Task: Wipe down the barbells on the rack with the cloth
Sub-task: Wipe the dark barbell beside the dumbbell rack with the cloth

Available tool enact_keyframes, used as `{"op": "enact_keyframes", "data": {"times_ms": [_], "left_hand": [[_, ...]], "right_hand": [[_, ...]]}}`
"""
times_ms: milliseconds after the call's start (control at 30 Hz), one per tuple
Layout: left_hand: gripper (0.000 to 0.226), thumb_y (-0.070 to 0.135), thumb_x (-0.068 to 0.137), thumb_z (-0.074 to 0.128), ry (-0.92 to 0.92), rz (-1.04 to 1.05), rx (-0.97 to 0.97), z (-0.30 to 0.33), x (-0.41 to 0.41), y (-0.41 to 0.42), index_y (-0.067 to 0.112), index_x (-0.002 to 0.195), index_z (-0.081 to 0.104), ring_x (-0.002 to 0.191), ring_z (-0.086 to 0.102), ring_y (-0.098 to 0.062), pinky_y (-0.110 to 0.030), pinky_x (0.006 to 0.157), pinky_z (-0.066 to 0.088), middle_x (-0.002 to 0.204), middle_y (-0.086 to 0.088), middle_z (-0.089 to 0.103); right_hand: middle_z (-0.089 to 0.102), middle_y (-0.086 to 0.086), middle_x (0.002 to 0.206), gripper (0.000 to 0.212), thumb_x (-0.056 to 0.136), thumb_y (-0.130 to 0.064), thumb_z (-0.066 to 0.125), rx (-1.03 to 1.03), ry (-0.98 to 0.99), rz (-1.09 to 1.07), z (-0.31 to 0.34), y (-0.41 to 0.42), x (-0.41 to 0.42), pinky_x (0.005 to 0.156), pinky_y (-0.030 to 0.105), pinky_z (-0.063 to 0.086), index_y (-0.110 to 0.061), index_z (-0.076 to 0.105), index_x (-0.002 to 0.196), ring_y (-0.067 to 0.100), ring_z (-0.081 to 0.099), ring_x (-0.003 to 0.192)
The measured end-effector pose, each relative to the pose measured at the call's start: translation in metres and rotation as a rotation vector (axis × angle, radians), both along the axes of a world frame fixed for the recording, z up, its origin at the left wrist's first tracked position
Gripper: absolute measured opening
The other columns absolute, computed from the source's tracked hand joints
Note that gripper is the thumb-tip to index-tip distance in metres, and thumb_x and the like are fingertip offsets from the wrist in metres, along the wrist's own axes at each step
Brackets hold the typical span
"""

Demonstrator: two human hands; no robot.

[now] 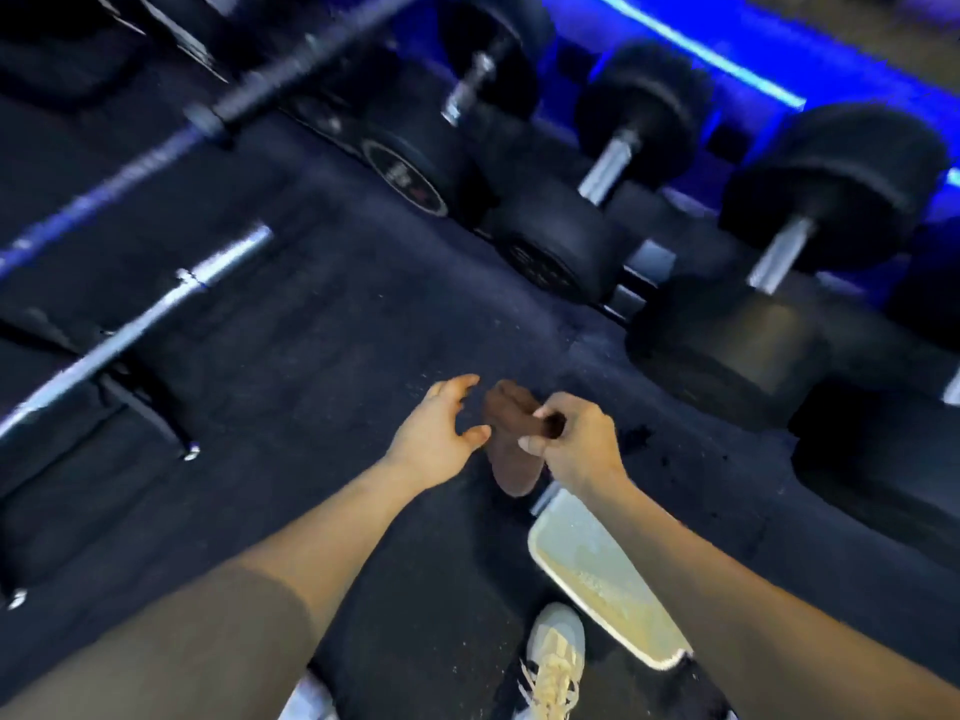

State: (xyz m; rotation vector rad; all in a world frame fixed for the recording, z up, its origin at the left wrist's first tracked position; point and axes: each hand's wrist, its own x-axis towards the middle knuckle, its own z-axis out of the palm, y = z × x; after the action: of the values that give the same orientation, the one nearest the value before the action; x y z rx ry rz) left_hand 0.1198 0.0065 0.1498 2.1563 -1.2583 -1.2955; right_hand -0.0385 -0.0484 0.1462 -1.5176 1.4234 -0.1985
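A dark brown cloth [511, 449] hangs over the black rubber floor at centre frame, pinched at its top by my right hand [576, 439]. My left hand [439, 433] is just left of the cloth, fingers spread, holding nothing and not touching it. A chrome barbell [150, 317] lies on a low black rack at the left. A second, darker barbell [218, 114] runs diagonally above it, blurred by motion.
A row of black dumbbells [618, 163] with chrome handles sits on a rack along the right, under a blue light strip [727, 54]. A pale flat pad [597, 574] lies on the floor beneath my right forearm. My light shoe [553, 662] stands at the bottom.
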Motion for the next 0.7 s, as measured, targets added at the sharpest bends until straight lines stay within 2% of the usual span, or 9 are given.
{"op": "enact_keyframes", "data": {"times_ms": [100,200,267,333,433,567,700], "left_hand": [[0.070,0.009,0.087,0.064,0.018,0.035,-0.071,0.076,0.047,0.019,0.022,0.146,0.028,0.131,0.038,-0.014,-0.022,0.105,0.031,0.146,0.001,0.032],[0.077,-0.003,0.081,0.063,0.060,0.076,-0.121,0.150,0.097,0.049,0.024,0.145,0.029,0.131,0.038,-0.014,-0.019,0.103,0.032,0.143,0.001,0.033],[0.080,-0.005,0.077,0.063,0.084,0.079,-0.145,0.197,0.132,0.073,0.027,0.143,0.031,0.128,0.042,-0.016,-0.029,0.105,0.039,0.142,0.001,0.035],[0.082,0.001,0.073,0.066,0.087,0.079,-0.159,0.242,0.167,0.097,0.031,0.142,0.032,0.125,0.044,-0.018,-0.037,0.102,0.043,0.140,0.001,0.037],[0.083,0.018,0.067,0.072,0.077,0.077,-0.196,0.304,0.217,0.127,0.028,0.140,0.035,0.121,0.048,-0.018,-0.037,0.103,0.043,0.135,-0.001,0.046],[0.061,0.028,0.076,0.077,0.059,0.079,-0.229,0.372,0.272,0.150,0.021,0.130,0.048,0.111,0.056,-0.015,-0.032,0.101,0.043,0.122,0.001,0.058],[0.021,0.020,0.082,0.072,0.072,0.141,-0.323,0.423,0.301,0.147,0.018,0.097,0.057,0.083,0.057,-0.014,-0.033,0.081,0.046,0.089,0.001,0.062]], "right_hand": [[0.055,-0.006,0.076,0.037,0.071,-0.002,0.076,-0.079,-0.032,0.194,0.078,0.008,0.051,0.056,0.008,0.036,-0.026,0.049,0.064,0.010,0.051,0.072],[0.058,-0.003,0.077,0.035,0.068,0.001,0.076,-0.149,-0.037,0.358,0.152,0.024,0.109,0.060,0.020,0.040,-0.022,0.050,0.062,0.010,0.053,0.071],[0.062,0.000,0.086,0.028,0.067,0.002,0.076,-0.167,-0.038,0.434,0.201,0.038,0.147,0.069,0.026,0.044,-0.017,0.055,0.069,0.013,0.057,0.078],[0.063,0.002,0.090,0.029,0.065,0.004,0.078,-0.205,-0.065,0.478,0.247,0.053,0.183,0.073,0.025,0.045,-0.015,0.057,0.071,0.015,0.058,0.081],[0.063,0.003,0.088,0.040,0.061,0.007,0.081,-0.257,-0.121,0.540,0.311,0.074,0.230,0.076,0.033,0.050,-0.022,0.054,0.063,0.021,0.060,0.082],[0.063,0.001,0.085,0.045,0.058,0.002,0.086,-0.352,-0.145,0.646,0.381,0.082,0.280,0.068,0.023,0.037,-0.027,0.053,0.064,0.013,0.053,0.074],[0.062,0.000,0.084,0.046,0.058,0.001,0.086,-0.430,-0.173,0.692,0.437,0.069,0.316,0.062,0.018,0.037,-0.029,0.050,0.064,0.012,0.052,0.072]]}}
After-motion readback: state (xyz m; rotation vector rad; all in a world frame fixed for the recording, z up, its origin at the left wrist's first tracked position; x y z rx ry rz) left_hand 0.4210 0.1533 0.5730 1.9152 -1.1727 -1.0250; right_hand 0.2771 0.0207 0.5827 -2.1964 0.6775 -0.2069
